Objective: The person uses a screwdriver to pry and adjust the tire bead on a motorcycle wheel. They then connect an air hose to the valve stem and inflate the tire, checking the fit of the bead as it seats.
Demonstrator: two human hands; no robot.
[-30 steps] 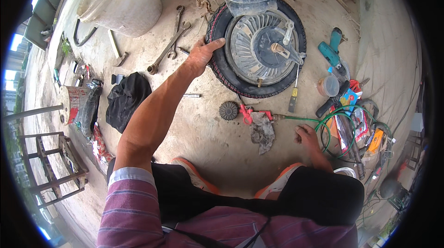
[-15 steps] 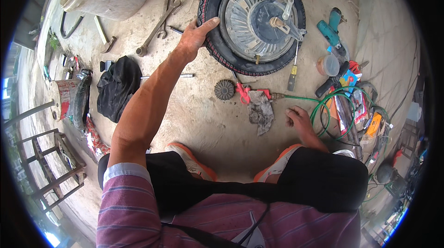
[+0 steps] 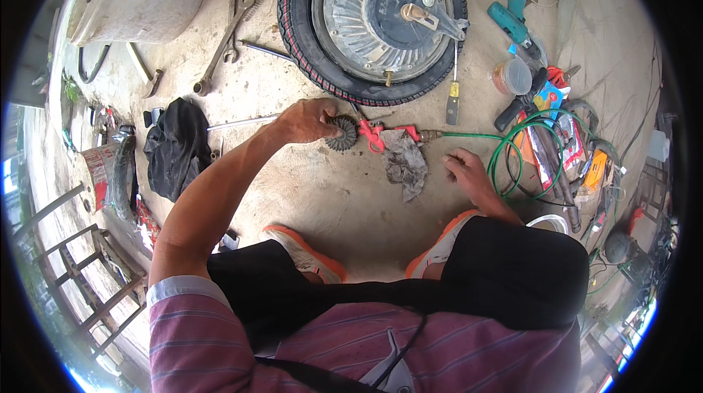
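Curling at the disc toward the wheel's seven o'clock, the left hand shows no certain grip, the right hand half-open, empty; tyre seemingly fitted, what remains unclear.

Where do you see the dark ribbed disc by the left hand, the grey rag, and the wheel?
Dark ribbed disc (image 3: 342,136): head view, on its ribbed face.
Grey rag (image 3: 404,162): head view, on its crumpled middle.
Wheel (image 3: 384,24): head view, on the hub's dark round centre.
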